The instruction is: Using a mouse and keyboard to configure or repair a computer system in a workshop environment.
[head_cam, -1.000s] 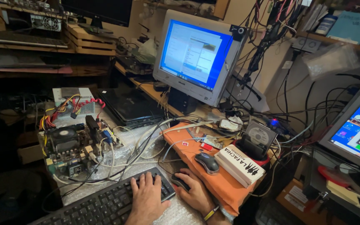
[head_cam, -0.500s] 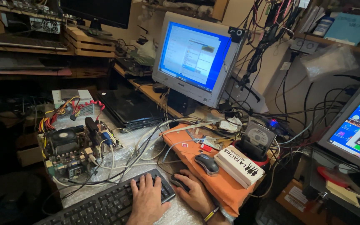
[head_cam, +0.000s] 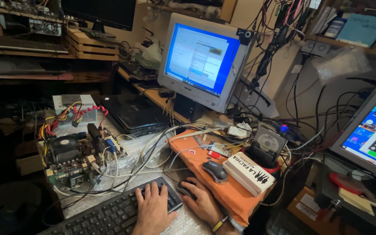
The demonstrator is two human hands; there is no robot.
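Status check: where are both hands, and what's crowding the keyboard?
Left hand flat on black keyboard, fingers on keys. Right hand beside it, covering a small dark object. Loose cables crowd the keyboard's far edge.

Qty, counted:

- Hands: 2. Left hand (head_cam: pixel 152 208) lies flat on keys; right hand (head_cam: pixel 201 201) just beside it, cupped over a small dark object.
- Keyboards: 1, black keyboard (head_cam: pixel 109 213), under left hand.
- Mice: 1 in plain view, grey mouse (head_cam: pixel 214 171), just above right hand on orange cloth (head_cam: pixel 229 196).
- Screens lit: 2. Beige monitor (head_cam: pixel 201 61) well above both hands; second screen (head_cam: pixel 373 130) far right of right hand.
- Circuit boards: 1, bare board w/ fan (head_cam: pixel 72 159), up-left of left hand.
- Laptops: 1, closed laptop (head_cam: pixel 131 114), above left hand.
- Boxes: 1, white box (head_cam: pixel 249 174), right of mouse.
- Wristbands: 1, on right wrist (head_cam: pixel 217 224).
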